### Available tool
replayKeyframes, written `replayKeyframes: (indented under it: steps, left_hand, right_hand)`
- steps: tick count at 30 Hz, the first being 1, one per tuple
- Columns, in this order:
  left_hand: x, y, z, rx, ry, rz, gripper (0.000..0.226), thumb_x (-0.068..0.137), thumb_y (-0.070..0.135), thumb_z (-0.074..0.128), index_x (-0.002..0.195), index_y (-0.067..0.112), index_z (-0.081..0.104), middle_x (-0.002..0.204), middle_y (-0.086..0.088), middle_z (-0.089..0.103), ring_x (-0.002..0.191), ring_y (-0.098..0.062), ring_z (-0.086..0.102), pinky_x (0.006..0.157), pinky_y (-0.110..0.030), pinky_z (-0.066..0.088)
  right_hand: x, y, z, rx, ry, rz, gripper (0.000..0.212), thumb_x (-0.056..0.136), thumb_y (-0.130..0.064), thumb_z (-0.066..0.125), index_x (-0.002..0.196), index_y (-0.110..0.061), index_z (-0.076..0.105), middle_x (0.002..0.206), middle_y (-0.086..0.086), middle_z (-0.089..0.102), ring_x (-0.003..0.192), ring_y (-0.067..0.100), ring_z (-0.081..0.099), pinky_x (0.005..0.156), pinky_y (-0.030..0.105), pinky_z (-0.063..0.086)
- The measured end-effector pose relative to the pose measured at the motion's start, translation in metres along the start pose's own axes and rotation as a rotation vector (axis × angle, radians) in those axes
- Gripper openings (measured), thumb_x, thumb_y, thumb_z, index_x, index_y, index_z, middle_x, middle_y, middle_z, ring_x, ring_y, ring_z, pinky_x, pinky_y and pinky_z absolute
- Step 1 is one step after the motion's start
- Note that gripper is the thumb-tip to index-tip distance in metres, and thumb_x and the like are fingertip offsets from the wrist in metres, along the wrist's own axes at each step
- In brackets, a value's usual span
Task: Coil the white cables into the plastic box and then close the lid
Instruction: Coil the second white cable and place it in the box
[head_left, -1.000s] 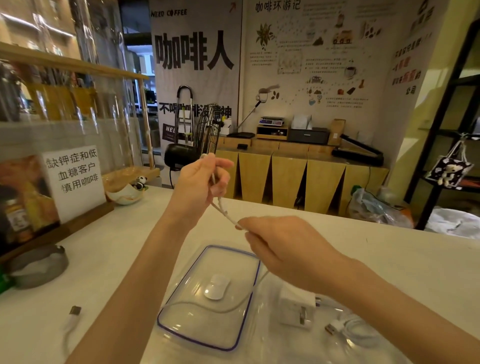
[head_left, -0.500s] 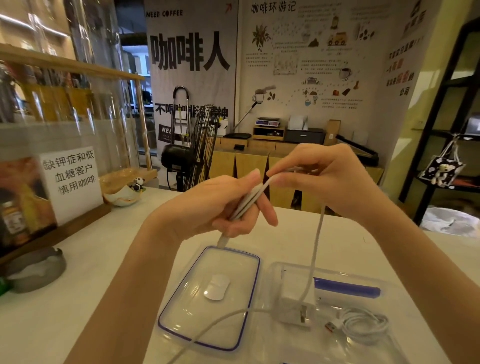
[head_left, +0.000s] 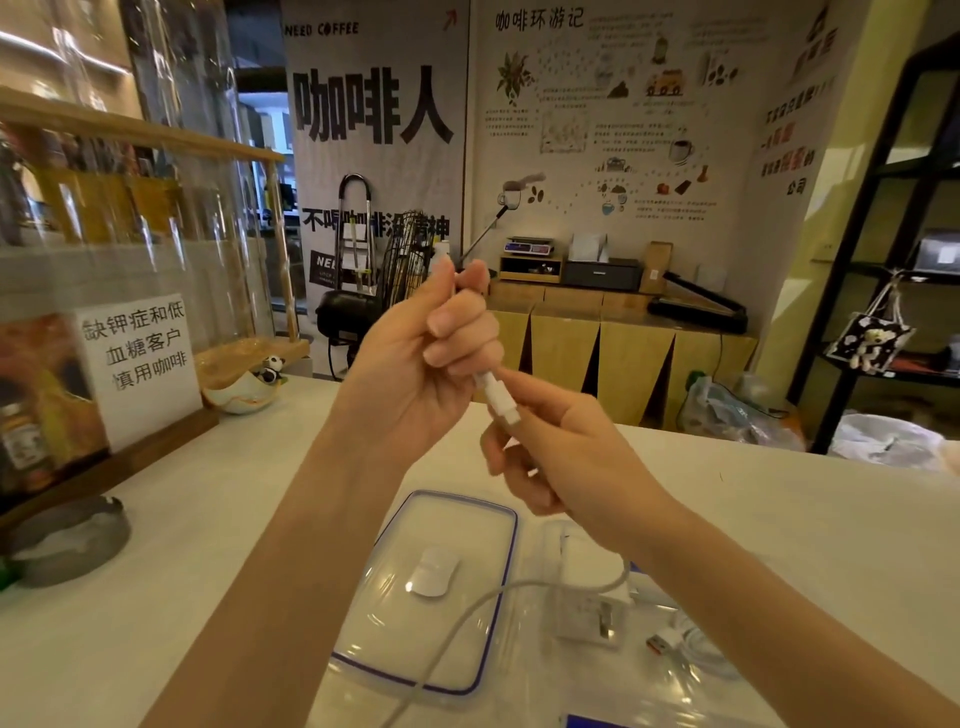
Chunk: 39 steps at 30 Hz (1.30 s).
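My left hand is raised above the counter, its fingers closed around folded turns of a white cable whose plug end sticks out below the fist. My right hand sits just below and to the right, pinching the same cable near that plug. A slack length of the cable hangs down over the clear lid with a blue rim, which lies flat on the counter. To its right is the clear plastic box, holding a white charger and another coiled white cable.
A white counter carries a grey ashtray at the left, a paper sign on a wooden stand and a small bowl with a panda figure. Glass display case at far left; wooden cabinets and black shelves behind.
My right hand came down from above the left hand to below it, laying another turn of cable. The left hand rose and closed tighter on the bundle; the loose length got shorter.
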<state>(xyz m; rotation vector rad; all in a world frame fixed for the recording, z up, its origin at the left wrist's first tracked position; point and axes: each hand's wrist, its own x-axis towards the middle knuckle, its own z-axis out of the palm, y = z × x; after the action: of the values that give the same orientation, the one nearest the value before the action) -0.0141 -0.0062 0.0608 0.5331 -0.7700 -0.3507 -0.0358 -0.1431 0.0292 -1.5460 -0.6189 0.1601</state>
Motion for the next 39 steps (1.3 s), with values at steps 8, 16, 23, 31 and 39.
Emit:
replayKeyframes:
  steps: [8, 16, 23, 31, 39]
  left_hand:
    - [0.001, 0.000, -0.019, 0.761, 0.449, 0.217, 0.034, 0.097, 0.024, 0.028, 0.091, 0.007, 0.058, 0.046, 0.004, 0.052, 0.039, -0.005, 0.039, 0.042, -0.015, 0.034]
    - [-0.007, 0.003, -0.016, 1.431, 0.265, -0.282, 0.031, 0.095, 0.023, 0.033, 0.090, 0.009, 0.060, 0.062, 0.001, 0.060, 0.045, 0.000, 0.052, 0.046, -0.010, 0.043]
    - [-0.008, -0.005, -0.006, 1.202, -0.038, -0.556, 0.040, 0.095, 0.031, 0.027, 0.081, 0.010, 0.059, 0.047, 0.007, 0.047, 0.042, -0.006, 0.040, 0.046, -0.015, 0.038]
    - [-0.001, -0.015, -0.007, 0.377, -0.342, -0.494, 0.041, 0.093, 0.038, 0.035, 0.076, 0.008, 0.058, 0.043, 0.007, 0.030, 0.036, -0.008, 0.026, 0.038, -0.016, 0.026]
    - [0.003, -0.022, -0.002, -0.265, -0.109, -0.312, 0.037, 0.097, 0.026, 0.030, 0.085, -0.002, 0.052, 0.051, -0.002, 0.038, 0.045, -0.011, 0.031, 0.050, -0.022, 0.026]
  right_hand:
    - [-0.020, -0.003, 0.005, -0.345, -0.138, 0.057, 0.023, 0.095, -0.017, 0.039, 0.108, -0.016, 0.058, 0.056, -0.004, 0.050, 0.039, 0.004, 0.037, 0.037, 0.013, 0.033]
    - [-0.020, -0.030, -0.013, -0.735, -0.027, -0.098, 0.015, 0.087, -0.025, 0.051, 0.088, -0.023, 0.066, 0.058, -0.007, 0.060, 0.046, 0.005, 0.046, 0.046, 0.013, 0.038]
    - [-0.017, -0.061, -0.042, -0.897, 0.076, -0.283, 0.013, 0.071, -0.034, 0.065, 0.078, -0.025, 0.071, 0.059, -0.004, 0.065, 0.060, 0.004, 0.059, 0.056, 0.010, 0.048]
    - [-0.010, -0.041, -0.041, -0.269, 0.122, -0.257, 0.016, 0.070, -0.028, 0.061, 0.078, -0.017, 0.070, 0.048, -0.009, 0.059, 0.039, 0.003, 0.043, 0.037, 0.012, 0.033]
    - [-0.020, -0.020, -0.028, 0.145, 0.088, -0.017, 0.023, 0.088, -0.023, 0.048, 0.074, -0.011, 0.062, 0.052, -0.001, 0.048, 0.032, 0.005, 0.035, 0.029, 0.013, 0.027]
